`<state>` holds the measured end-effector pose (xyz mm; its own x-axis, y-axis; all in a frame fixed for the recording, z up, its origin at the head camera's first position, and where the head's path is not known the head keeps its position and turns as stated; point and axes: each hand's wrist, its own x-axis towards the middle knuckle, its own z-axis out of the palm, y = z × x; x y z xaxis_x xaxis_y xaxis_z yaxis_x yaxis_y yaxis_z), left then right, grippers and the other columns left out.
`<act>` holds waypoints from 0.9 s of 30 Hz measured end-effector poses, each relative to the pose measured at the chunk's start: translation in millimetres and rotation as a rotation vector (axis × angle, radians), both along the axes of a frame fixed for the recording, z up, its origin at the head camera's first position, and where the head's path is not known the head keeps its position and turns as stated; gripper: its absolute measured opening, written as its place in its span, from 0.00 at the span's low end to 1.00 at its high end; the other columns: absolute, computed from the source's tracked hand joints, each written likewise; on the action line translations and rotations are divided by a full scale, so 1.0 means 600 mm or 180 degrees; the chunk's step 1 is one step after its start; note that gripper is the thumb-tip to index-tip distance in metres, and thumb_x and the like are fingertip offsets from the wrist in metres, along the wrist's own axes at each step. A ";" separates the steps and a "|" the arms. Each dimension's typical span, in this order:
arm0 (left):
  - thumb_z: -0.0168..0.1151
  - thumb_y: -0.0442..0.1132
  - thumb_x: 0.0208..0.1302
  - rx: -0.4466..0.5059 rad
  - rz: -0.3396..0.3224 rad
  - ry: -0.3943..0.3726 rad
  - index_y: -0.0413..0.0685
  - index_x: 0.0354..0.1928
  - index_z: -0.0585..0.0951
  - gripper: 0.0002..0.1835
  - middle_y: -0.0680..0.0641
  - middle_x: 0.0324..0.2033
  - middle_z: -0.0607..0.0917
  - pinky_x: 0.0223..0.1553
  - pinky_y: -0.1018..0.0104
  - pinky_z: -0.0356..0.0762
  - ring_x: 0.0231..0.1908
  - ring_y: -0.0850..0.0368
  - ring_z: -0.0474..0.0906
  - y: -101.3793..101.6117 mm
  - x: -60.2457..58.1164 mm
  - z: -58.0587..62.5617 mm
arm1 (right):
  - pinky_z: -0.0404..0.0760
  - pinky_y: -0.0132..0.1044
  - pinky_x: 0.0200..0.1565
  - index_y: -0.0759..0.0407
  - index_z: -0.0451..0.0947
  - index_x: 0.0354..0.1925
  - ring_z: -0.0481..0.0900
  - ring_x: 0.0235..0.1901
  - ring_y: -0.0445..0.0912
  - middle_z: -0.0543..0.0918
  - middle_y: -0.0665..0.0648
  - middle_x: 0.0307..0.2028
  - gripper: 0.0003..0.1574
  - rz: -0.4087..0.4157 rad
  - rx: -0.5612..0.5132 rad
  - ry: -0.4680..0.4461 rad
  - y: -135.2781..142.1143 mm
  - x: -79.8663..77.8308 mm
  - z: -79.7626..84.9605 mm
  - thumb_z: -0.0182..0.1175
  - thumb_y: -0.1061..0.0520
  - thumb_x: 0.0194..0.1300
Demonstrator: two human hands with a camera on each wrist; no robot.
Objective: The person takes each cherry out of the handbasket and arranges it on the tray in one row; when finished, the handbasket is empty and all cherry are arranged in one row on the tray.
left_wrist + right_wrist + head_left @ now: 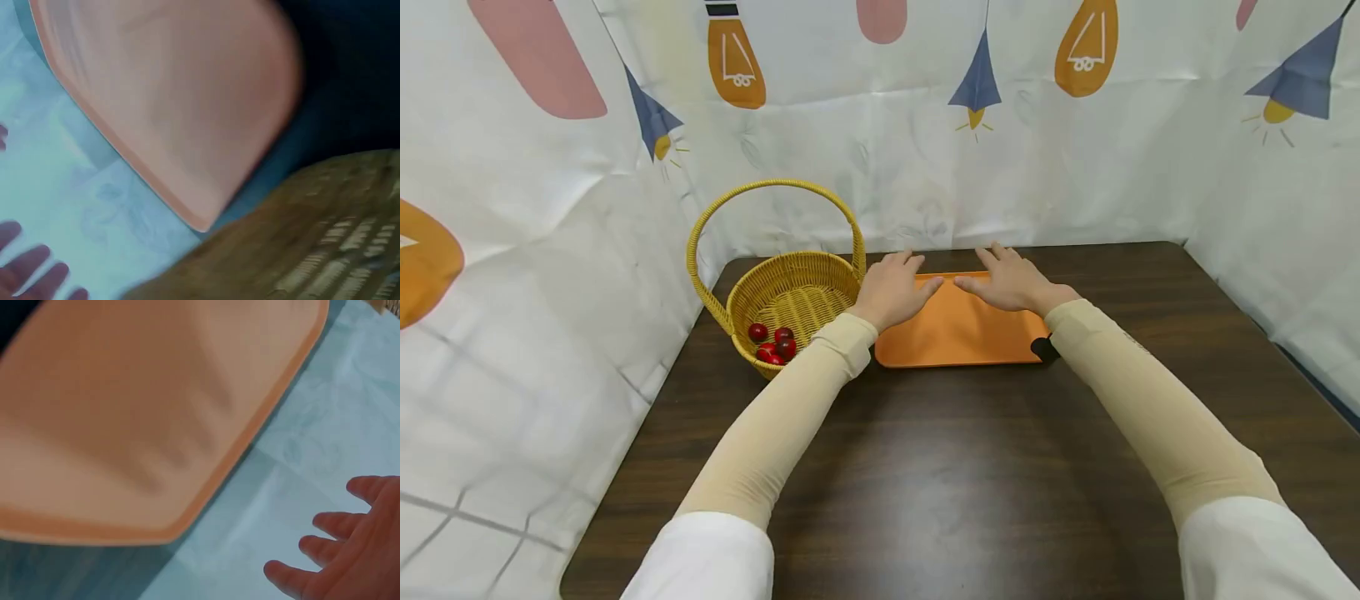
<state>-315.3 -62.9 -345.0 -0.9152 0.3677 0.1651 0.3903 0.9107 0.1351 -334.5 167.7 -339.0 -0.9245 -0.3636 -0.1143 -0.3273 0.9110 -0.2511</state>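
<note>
Over the orange tray [958, 333] both hands are held out with nothing in them. My left hand [889, 290] is above the tray's left part, close to the wicker basket [793, 279], its fingers extended and the thumb pointing right. My right hand [1009, 282] hovers over the right part, fingers spread. In the right wrist view, the shadow of fingers falls on the tray [125, 394], and the right hand [356, 550] shows straight, parted fingers. Fingertips of the left hand [34, 275] show at the corner of the left wrist view.
The yellow basket with a tall handle [775, 182] stands at the back left, holding several dark red cherry-like fruits [775, 343]. A dark wood table [925, 475] lies under everything. Patterned white cloth [880, 167] hangs behind and at both sides.
</note>
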 end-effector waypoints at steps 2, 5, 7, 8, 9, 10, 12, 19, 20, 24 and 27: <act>0.43 0.63 0.73 0.0188 -0.0048 0.0210 0.49 0.65 0.73 0.32 0.45 0.64 0.72 0.55 0.53 0.74 0.61 0.48 0.71 -0.016 0.008 -0.006 | 0.48 0.67 0.67 0.60 0.42 0.77 0.42 0.73 0.68 0.42 0.70 0.75 0.63 0.0023 -0.0134 -0.0022 -0.005 0.005 -0.009 0.33 0.18 0.64; 0.47 0.56 0.74 0.0540 -0.0093 0.0408 0.51 0.58 0.79 0.23 0.49 0.57 0.78 0.44 0.58 0.79 0.50 0.52 0.78 -0.042 0.021 -0.013 | 0.53 0.65 0.67 0.60 0.43 0.77 0.46 0.73 0.66 0.44 0.69 0.75 0.59 0.0061 -0.0294 -0.0109 -0.011 0.013 -0.024 0.38 0.21 0.67; 0.49 0.53 0.74 0.0821 -0.0116 0.0493 0.52 0.55 0.81 0.19 0.50 0.54 0.80 0.41 0.59 0.79 0.46 0.54 0.79 -0.060 0.030 -0.017 | 0.56 0.65 0.66 0.61 0.45 0.77 0.49 0.72 0.66 0.47 0.70 0.74 0.55 0.0109 -0.0348 -0.0131 -0.012 0.017 -0.036 0.43 0.26 0.70; 0.49 0.52 0.75 0.0954 -0.0131 0.0544 0.52 0.54 0.81 0.18 0.51 0.53 0.80 0.38 0.58 0.79 0.42 0.54 0.80 -0.069 0.034 -0.019 | 0.58 0.64 0.65 0.62 0.46 0.76 0.51 0.71 0.66 0.48 0.70 0.74 0.53 0.0127 -0.0372 -0.0131 -0.011 0.019 -0.042 0.45 0.30 0.71; 0.50 0.50 0.74 0.1090 -0.0134 0.0596 0.52 0.54 0.82 0.17 0.51 0.53 0.81 0.38 0.58 0.79 0.41 0.54 0.80 -0.079 0.038 -0.021 | 0.59 0.64 0.65 0.62 0.47 0.76 0.53 0.70 0.66 0.49 0.70 0.74 0.51 0.0140 -0.0394 -0.0127 -0.012 0.021 -0.049 0.48 0.33 0.72; 0.50 0.49 0.74 0.1226 -0.0132 0.0663 0.51 0.53 0.82 0.16 0.51 0.52 0.81 0.39 0.58 0.79 0.42 0.54 0.80 -0.089 0.042 -0.023 | 0.60 0.63 0.64 0.63 0.49 0.75 0.55 0.70 0.66 0.52 0.70 0.73 0.48 0.0152 -0.0423 -0.0120 -0.013 0.024 -0.055 0.49 0.36 0.72; 0.52 0.46 0.73 0.1507 -0.0107 0.0809 0.49 0.53 0.82 0.15 0.49 0.53 0.81 0.42 0.56 0.79 0.44 0.53 0.80 -0.111 0.048 -0.025 | 0.62 0.62 0.64 0.63 0.53 0.74 0.57 0.69 0.65 0.56 0.69 0.72 0.44 0.0177 -0.0502 -0.0099 -0.017 0.028 -0.066 0.51 0.41 0.73; 0.56 0.35 0.70 0.2494 0.0226 0.1578 0.43 0.51 0.82 0.12 0.45 0.52 0.79 0.45 0.59 0.78 0.48 0.51 0.77 -0.208 0.070 -0.018 | 0.68 0.56 0.62 0.60 0.67 0.68 0.68 0.64 0.58 0.71 0.61 0.66 0.32 0.0241 -0.0930 0.0000 -0.074 0.037 -0.085 0.54 0.46 0.73; 0.56 0.34 0.70 0.2632 0.0291 0.1747 0.43 0.50 0.82 0.11 0.45 0.51 0.79 0.44 0.61 0.78 0.48 0.51 0.77 -0.223 0.074 -0.016 | 0.69 0.56 0.61 0.60 0.69 0.67 0.70 0.63 0.57 0.73 0.60 0.64 0.31 0.0259 -0.0991 0.0028 -0.085 0.038 -0.085 0.54 0.47 0.73; 0.53 0.28 0.67 0.3059 0.0559 0.2581 0.37 0.42 0.82 0.09 0.41 0.42 0.79 0.37 0.68 0.69 0.38 0.55 0.73 -0.276 0.089 -0.010 | 0.75 0.53 0.56 0.59 0.75 0.62 0.75 0.57 0.56 0.79 0.57 0.58 0.24 0.0328 -0.1260 0.0194 -0.127 0.045 -0.081 0.54 0.49 0.73; 0.48 0.21 0.61 0.3234 0.0874 0.3172 0.32 0.34 0.76 0.07 0.43 0.34 0.72 0.39 0.70 0.58 0.36 0.61 0.62 -0.297 0.106 -0.001 | 0.77 0.49 0.52 0.55 0.78 0.59 0.77 0.53 0.52 0.81 0.54 0.56 0.21 0.0349 -0.1487 0.0287 -0.156 0.050 -0.071 0.54 0.48 0.74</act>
<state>-251.7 -241.3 -345.6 -0.2874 -0.4584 0.8410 0.5384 0.6489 0.5377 -304.3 74.1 -381.7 -0.8766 -0.4528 0.1631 -0.4543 0.6665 -0.5911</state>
